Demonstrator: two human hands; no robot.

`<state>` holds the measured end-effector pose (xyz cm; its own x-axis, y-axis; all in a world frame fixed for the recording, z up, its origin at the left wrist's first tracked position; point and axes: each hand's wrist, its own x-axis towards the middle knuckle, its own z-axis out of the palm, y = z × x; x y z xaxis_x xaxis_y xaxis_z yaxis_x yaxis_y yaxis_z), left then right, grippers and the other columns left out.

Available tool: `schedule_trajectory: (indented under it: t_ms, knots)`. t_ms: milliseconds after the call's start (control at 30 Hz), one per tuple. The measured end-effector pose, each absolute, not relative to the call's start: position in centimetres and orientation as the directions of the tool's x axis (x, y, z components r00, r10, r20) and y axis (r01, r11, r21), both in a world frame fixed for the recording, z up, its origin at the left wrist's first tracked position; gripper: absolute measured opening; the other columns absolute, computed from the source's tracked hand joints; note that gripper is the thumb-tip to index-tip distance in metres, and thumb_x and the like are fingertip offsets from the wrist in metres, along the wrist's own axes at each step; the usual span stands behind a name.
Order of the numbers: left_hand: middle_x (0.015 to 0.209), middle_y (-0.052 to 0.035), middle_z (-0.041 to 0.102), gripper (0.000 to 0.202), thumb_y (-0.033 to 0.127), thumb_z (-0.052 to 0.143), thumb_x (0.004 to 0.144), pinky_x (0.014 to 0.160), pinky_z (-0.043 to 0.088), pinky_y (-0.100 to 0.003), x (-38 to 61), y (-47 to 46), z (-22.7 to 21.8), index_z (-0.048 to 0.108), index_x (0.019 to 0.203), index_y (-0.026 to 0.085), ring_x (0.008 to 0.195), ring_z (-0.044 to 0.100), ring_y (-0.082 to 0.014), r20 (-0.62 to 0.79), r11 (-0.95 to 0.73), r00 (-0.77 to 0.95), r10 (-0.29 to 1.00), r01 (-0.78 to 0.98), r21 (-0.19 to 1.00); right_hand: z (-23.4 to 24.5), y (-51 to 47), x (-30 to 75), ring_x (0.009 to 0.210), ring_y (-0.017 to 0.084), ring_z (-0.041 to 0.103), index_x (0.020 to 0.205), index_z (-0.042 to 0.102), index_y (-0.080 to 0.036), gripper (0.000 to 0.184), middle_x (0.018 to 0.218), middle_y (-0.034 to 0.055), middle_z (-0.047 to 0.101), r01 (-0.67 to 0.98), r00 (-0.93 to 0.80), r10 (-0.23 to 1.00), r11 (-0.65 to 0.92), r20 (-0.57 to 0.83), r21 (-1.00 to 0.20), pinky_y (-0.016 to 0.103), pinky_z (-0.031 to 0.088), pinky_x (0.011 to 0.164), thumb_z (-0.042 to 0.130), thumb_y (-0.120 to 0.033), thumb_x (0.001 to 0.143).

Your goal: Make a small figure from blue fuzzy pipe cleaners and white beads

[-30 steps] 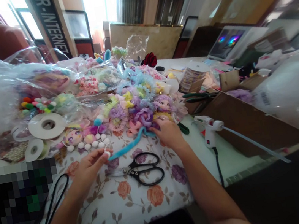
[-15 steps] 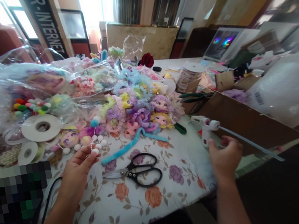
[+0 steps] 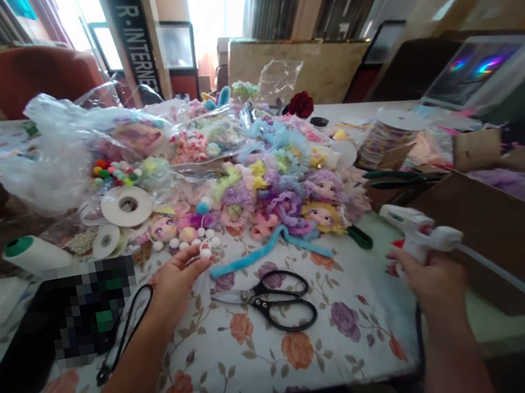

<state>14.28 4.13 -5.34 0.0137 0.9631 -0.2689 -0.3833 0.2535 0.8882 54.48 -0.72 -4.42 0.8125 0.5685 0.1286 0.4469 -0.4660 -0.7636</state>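
- Dark upright banner [image 3: 136, 36], standing by the window behind the worktop: white capital letters running vertically, legible as "Z R-INTERNE"; the beginning and end are cut off.
- No other lettering, label or number is legible.

The white glue gun [image 3: 419, 235] sits in the grip of the right hand [image 3: 432, 278] at the right edge of the desk [image 3: 251, 361], its body tilted with the nozzle end towards the upper left. A long pale glue stick [image 3: 523, 289] juts from its back, slanting down to the right, and a dark cord [image 3: 419, 335] drops below the hand. The left hand [image 3: 176, 283] holds 1 small white pompom [image 3: 205, 252] between thumb and fingertips (more white balls of the same kind lie just beyond it), low over the flowered cloth.
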Motion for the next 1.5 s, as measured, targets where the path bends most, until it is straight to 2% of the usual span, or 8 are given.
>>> schedule_trajectory:
  t_ms: [100,167,433,733,900,1167,1300,1500]
  knots:
    - [0.097,-0.0049,0.075,0.034,0.023,0.086,0.062,0.088,0.052,-0.032,14.3,4.2,-5.4,0.074,0.093,0.017,0.086,0.069,-0.0177,-0.240,0.222,0.012,0.971,-0.427,0.877,-3.6,-1.1,48.5,0.051,0.017,0.053,0.078,0.070,-0.018,0.024,0.060,0.0019,0.064,0.199,0.663,0.746,-0.093,0.064,-0.976,0.030,0.046,0.051,0.071,-0.036,0.063]
    - [0.093,-0.0038,0.075,0.033,0.022,0.087,0.061,0.086,0.052,-0.033,14.3,4.2,-5.4,0.073,0.090,0.017,0.083,0.070,-0.0173,-0.236,0.207,-0.006,0.972,-0.463,0.862,-3.0,-1.3,44.4,0.049,0.014,0.052,0.084,0.071,-0.018,0.025,0.066,0.0022,0.067,0.000,0.479,0.878,-0.017,-0.015,-1.000,0.027,0.042,0.046,0.073,-0.033,0.065]
    - [0.089,-0.0022,0.074,0.023,0.013,0.083,0.065,0.081,0.052,-0.027,14.1,4.8,-5.1,0.074,0.086,0.017,0.083,0.068,-0.0139,-0.287,0.188,-0.072,0.955,-0.601,0.777,-3.1,-2.4,35.2,0.047,0.012,0.049,0.099,0.072,-0.017,0.031,0.062,0.0017,0.066,-0.289,-0.051,0.968,-0.251,-0.246,-0.924,0.022,0.037,0.043,0.070,-0.031,0.071]
    - [0.085,0.0000,0.074,0.027,0.011,0.084,0.064,0.069,0.053,-0.019,14.3,4.2,-4.4,0.074,0.088,0.017,0.075,0.067,-0.0097,-0.326,0.270,0.019,0.945,-0.606,0.748,-5.7,-2.9,35.2,0.045,0.013,0.045,0.096,0.074,-0.016,0.034,0.050,-0.0009,0.058,-0.159,-0.131,0.938,-0.339,-0.320,-0.927,0.024,0.034,0.041,0.073,-0.041,0.072]
    - [0.083,0.0000,0.073,0.020,0.006,0.080,0.067,0.079,0.056,-0.022,14.7,4.1,-4.5,0.072,0.081,0.017,0.079,0.070,-0.0119,-0.373,0.312,0.054,0.926,-0.665,0.679,-5.6,-3.0,35.1,0.045,0.013,0.046,0.093,0.074,-0.017,0.033,0.050,-0.0007,0.058,-0.081,-0.144,0.946,-0.304,-0.291,-0.949,0.025,0.033,0.045,0.072,-0.045,0.076]
    - [0.082,-0.0011,0.073,0.009,0.006,0.071,0.077,0.077,0.057,-0.017,13.0,5.0,-4.0,0.069,0.079,0.015,0.080,0.071,-0.0101,-0.367,0.114,-0.184,0.912,-0.745,0.657,-4.9,-2.9,35.1,0.041,0.013,0.046,0.088,0.074,-0.016,0.033,0.048,-0.0004,0.058,-0.125,-0.092,0.954,-0.295,-0.285,-0.947,0.024,0.033,0.041,0.072,-0.047,0.076]
    - [0.080,-0.0001,0.073,0.013,0.007,0.074,0.075,0.076,0.056,-0.018,12.5,5.3,-3.9,0.068,0.083,0.015,0.077,0.071,-0.0095,-0.347,0.064,-0.280,0.895,-0.691,0.720,-4.6,-2.7,35.3,0.042,0.011,0.045,0.086,0.073,-0.014,0.028,0.049,0.0002,0.058,-0.243,-0.076,0.969,-0.248,-0.236,-0.938,0.023,0.032,0.043,0.068,-0.041,0.079]
    - [0.089,-0.0045,0.076,0.030,0.023,0.085,0.064,0.094,0.051,-0.035,13.5,5.1,-5.7,0.073,0.089,0.015,0.086,0.072,-0.0187,-0.214,0.123,-0.192,0.958,-0.400,0.908,-4.0,-2.8,34.9,0.042,0.011,0.044,0.085,0.073,-0.014,0.026,0.048,0.0004,0.057,-0.296,-0.041,0.965,-0.260,-0.260,-0.919,0.023,0.032,0.041,0.066,-0.038,0.078]
